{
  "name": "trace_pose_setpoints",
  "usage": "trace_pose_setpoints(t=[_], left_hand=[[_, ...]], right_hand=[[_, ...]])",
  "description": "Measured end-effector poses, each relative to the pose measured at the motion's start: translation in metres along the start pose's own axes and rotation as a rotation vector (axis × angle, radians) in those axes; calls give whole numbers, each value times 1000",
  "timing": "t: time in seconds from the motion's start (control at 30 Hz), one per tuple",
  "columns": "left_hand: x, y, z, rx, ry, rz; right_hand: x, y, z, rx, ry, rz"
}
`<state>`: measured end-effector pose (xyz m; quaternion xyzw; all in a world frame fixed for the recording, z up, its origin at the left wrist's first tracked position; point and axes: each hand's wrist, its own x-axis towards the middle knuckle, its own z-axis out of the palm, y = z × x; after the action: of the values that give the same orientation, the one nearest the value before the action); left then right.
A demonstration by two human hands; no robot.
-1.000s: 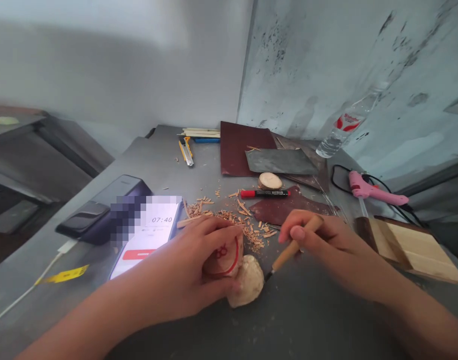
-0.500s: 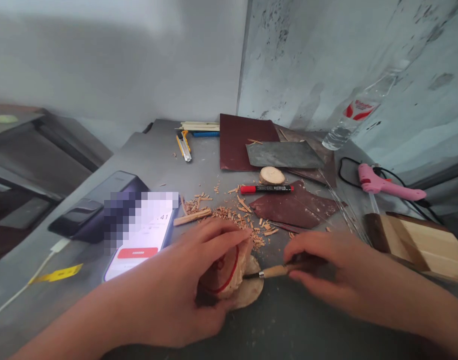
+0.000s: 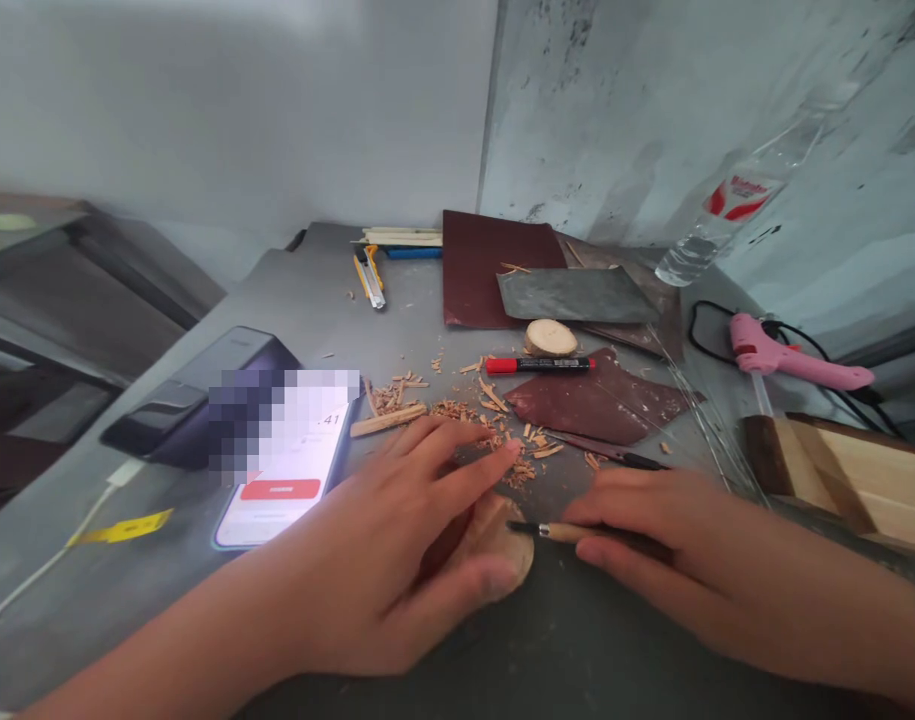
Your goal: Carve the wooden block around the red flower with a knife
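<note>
One pale wood piece (image 3: 494, 530): on the grey tabletop (image 3: 577, 640), partly hidden under the left hand (image 3: 408, 550).
Left fingers: curved around the wood, holding it.
Right hand (image 3: 674, 560): fingers narrowly closed on a carving tool (image 3: 563, 533).
Blade (image 3: 527, 528): pointing left, tip at the wood; cannot tell whether it bites.
Shavings (image 3: 389, 397): strewn beyond the left hand.
Marker (image 3: 539, 365): just before the round slice (image 3: 551, 337).

A pale, rough-cut wooden piece (image 3: 493, 528) sat partly hidden above the worktop (image 3: 554, 640), and a wooden-handled carving tool (image 3: 562, 533) lay nearly level, dark tip at its right side.
</note>
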<state>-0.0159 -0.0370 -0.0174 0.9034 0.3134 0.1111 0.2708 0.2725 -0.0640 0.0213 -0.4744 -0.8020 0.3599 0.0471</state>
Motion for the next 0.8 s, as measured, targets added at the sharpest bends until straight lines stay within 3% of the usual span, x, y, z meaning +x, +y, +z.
trace_pose_setpoints(t=[0.23,0.33,0.47,0.63,0.8], left_hand=[[15,2,8,-153,216,-122],[22,2,6,-236,217,-160],[29,8,-1,-160,167,-186],[40,20,-6,50,137,-78],[49,16,1,-16,151,5]], right_hand=[[2,-2,2,30,-83,40],[3,-3,2,50,-74,40],[-1,-4,0,70,-24,52],[-10,-4,-8,278,83,30],[-10,-4,-8,422,211,37]])
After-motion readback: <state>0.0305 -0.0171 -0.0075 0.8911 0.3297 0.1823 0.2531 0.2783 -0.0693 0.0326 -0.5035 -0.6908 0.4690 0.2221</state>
